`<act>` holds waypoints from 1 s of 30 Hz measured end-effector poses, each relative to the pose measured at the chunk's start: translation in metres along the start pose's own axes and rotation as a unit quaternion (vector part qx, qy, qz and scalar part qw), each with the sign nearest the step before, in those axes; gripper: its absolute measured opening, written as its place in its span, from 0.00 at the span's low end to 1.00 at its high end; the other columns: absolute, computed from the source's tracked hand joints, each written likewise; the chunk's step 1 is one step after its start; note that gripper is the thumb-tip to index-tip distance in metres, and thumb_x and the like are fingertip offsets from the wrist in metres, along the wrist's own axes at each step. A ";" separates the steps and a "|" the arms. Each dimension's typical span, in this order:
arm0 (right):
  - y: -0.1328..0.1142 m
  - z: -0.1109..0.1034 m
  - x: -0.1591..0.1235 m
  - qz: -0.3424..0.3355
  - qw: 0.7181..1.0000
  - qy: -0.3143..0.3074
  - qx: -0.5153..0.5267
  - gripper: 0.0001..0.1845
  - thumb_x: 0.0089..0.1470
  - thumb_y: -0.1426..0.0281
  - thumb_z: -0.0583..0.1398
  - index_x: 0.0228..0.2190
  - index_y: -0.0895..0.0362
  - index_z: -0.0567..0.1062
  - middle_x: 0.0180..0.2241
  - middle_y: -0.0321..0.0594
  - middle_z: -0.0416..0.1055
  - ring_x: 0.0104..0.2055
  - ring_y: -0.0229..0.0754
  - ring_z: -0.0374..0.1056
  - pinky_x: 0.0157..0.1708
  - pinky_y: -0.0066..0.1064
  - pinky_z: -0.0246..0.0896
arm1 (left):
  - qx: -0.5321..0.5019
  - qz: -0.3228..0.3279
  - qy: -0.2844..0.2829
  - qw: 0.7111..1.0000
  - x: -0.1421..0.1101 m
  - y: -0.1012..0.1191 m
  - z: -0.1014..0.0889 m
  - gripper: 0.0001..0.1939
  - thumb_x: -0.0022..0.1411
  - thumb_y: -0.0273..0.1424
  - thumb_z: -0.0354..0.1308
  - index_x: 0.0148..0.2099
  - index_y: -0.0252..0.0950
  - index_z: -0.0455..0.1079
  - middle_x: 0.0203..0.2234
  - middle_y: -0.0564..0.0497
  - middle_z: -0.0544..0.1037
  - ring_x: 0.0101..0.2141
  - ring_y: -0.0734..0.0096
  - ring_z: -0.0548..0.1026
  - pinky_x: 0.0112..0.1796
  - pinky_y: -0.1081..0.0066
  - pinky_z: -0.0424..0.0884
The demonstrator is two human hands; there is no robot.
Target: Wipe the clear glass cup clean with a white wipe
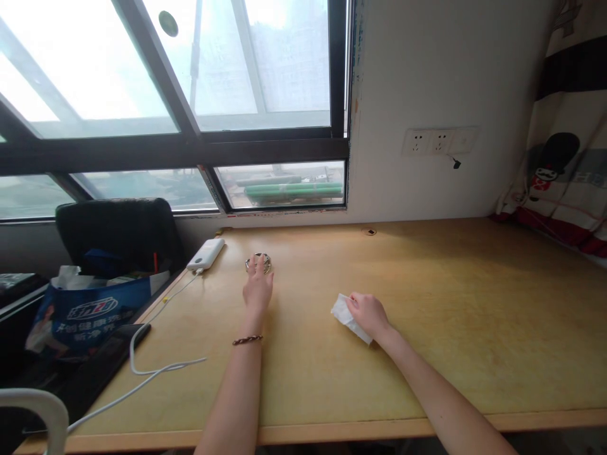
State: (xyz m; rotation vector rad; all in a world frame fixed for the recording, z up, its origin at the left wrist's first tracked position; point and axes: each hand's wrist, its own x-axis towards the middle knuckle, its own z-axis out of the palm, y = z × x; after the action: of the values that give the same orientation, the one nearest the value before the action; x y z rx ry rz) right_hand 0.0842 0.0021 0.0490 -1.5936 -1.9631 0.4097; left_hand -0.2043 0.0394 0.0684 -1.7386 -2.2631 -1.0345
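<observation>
My left hand point(258, 287) reaches toward the far side of the desk with its fingers apart. Its fingertips lie over a small, round, shiny metal object point(266, 261) and partly cover it; whether they touch it, I cannot tell. Further right, my right hand point(370, 315) is closed around a crumpled white tissue point(345, 313), which pokes out to the left and below the fist, low over the wooden desktop.
On the wooden desk point(303, 379), a white power bank point(205, 254) lies at the far left, its white cable point(164, 370) looping along the left edge. A blue bag point(95, 316) and black chair point(118, 227) stand beyond that edge. Curtain point(564, 177) hangs at right.
</observation>
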 end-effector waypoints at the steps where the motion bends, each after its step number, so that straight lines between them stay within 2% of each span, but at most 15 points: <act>1: -0.002 0.000 -0.002 -0.018 1.000 -0.005 -0.017 0.15 0.53 0.64 0.51 0.20 0.55 0.71 0.20 0.40 0.70 0.23 0.39 0.64 0.22 0.26 0.49 | 0.018 0.009 -0.024 1.000 0.003 -0.007 0.000 0.27 0.58 0.32 0.49 0.59 0.39 0.48 0.58 0.41 0.49 0.50 0.52 0.61 0.39 0.62 0.64; 4: -0.006 0.000 -0.004 -0.072 0.997 0.006 -0.033 0.13 0.52 0.64 0.54 0.22 0.54 0.72 0.25 0.42 0.71 0.30 0.42 0.65 0.27 0.28 0.53 | 0.029 0.019 -0.057 0.998 0.009 -0.022 0.008 0.24 0.58 0.31 0.49 0.57 0.36 0.50 0.56 0.40 0.55 0.49 0.55 0.62 0.40 0.65 0.64; 8: -0.008 -0.001 -0.002 -0.100 0.995 0.031 0.005 0.08 0.51 0.65 0.54 0.30 0.54 0.72 0.32 0.43 0.70 0.38 0.45 0.63 0.36 0.34 0.57 | 0.022 0.011 -0.055 0.998 0.016 -0.035 0.022 0.22 0.57 0.28 0.49 0.54 0.32 0.54 0.51 0.39 0.60 0.48 0.60 0.64 0.41 0.68 0.63; 12: -0.009 -0.002 -0.002 -0.107 0.993 0.019 0.049 0.09 0.53 0.66 0.53 0.31 0.55 0.72 0.33 0.43 0.69 0.38 0.45 0.63 0.40 0.36 0.57 | 0.015 -0.020 -0.038 0.999 0.020 -0.044 0.032 0.20 0.55 0.27 0.50 0.50 0.30 0.58 0.46 0.40 0.62 0.40 0.64 0.68 0.39 0.69 0.65; 16: -0.011 -0.001 -0.002 -0.110 0.991 0.019 0.074 0.09 0.52 0.67 0.53 0.31 0.56 0.72 0.32 0.43 0.70 0.38 0.45 0.64 0.40 0.36 0.58 | -0.017 -0.028 -0.016 0.999 0.020 -0.040 0.029 0.12 0.54 0.28 0.50 0.43 0.31 0.63 0.41 0.43 0.64 0.35 0.69 0.70 0.37 0.70 0.66; 19: -0.012 0.000 0.000 -0.100 0.986 0.026 0.128 0.10 0.53 0.66 0.53 0.30 0.56 0.72 0.31 0.43 0.70 0.37 0.44 0.65 0.39 0.37 0.60 | -0.077 0.015 -0.035 0.996 0.013 -0.017 0.019 0.08 0.56 0.30 0.49 0.38 0.35 0.64 0.39 0.46 0.66 0.29 0.73 0.70 0.35 0.72 0.66; 22: -0.011 0.004 0.003 -0.040 0.969 0.026 0.244 0.12 0.52 0.63 0.53 0.32 0.56 0.72 0.31 0.42 0.70 0.34 0.42 0.67 0.34 0.35 0.64 | -0.135 0.083 -0.053 0.986 -0.004 0.023 0.014 0.07 0.57 0.30 0.49 0.39 0.37 0.64 0.38 0.48 0.67 0.30 0.74 0.69 0.35 0.73 0.66; 24: -0.010 0.005 0.006 0.036 0.936 0.016 0.349 0.17 0.50 0.59 0.54 0.39 0.57 0.69 0.35 0.43 0.70 0.32 0.42 0.69 0.30 0.33 0.67 | -0.182 0.137 -0.087 0.970 -0.021 0.052 0.016 0.07 0.58 0.30 0.48 0.39 0.37 0.64 0.38 0.48 0.67 0.29 0.76 0.69 0.34 0.74 0.66; 26: -0.009 0.004 0.008 0.105 0.886 -0.002 0.451 0.26 0.49 0.57 0.54 0.48 0.55 0.61 0.40 0.44 0.68 0.32 0.41 0.71 0.27 0.32 0.68 | -0.221 0.192 -0.123 0.948 -0.040 0.079 0.020 0.07 0.59 0.29 0.47 0.38 0.37 0.64 0.37 0.49 0.67 0.32 0.74 0.69 0.36 0.73 0.66; 28: -0.008 0.001 0.010 0.140 0.838 -0.024 0.526 0.31 0.50 0.56 0.53 0.54 0.52 0.53 0.43 0.45 0.66 0.30 0.40 0.71 0.25 0.30 0.68 | -0.252 0.248 -0.170 0.920 -0.057 0.099 0.023 0.07 0.59 0.29 0.46 0.38 0.37 0.65 0.38 0.48 0.67 0.36 0.72 0.69 0.38 0.72 0.65; 30: -0.007 -0.001 0.011 0.151 0.812 -0.030 0.563 0.33 0.50 0.58 0.54 0.55 0.51 0.50 0.39 0.43 0.68 0.27 0.37 0.71 0.23 0.27 0.67 | -0.278 0.272 -0.200 0.899 -0.070 0.111 0.025 0.08 0.60 0.29 0.46 0.38 0.38 0.66 0.38 0.47 0.67 0.38 0.71 0.69 0.39 0.71 0.66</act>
State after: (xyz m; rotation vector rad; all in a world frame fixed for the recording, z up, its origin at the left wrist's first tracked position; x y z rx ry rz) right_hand 0.0779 0.0104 0.0565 -1.0286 -1.0261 1.4353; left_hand -0.0739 0.0093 0.0664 -2.8228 -1.5154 -1.3559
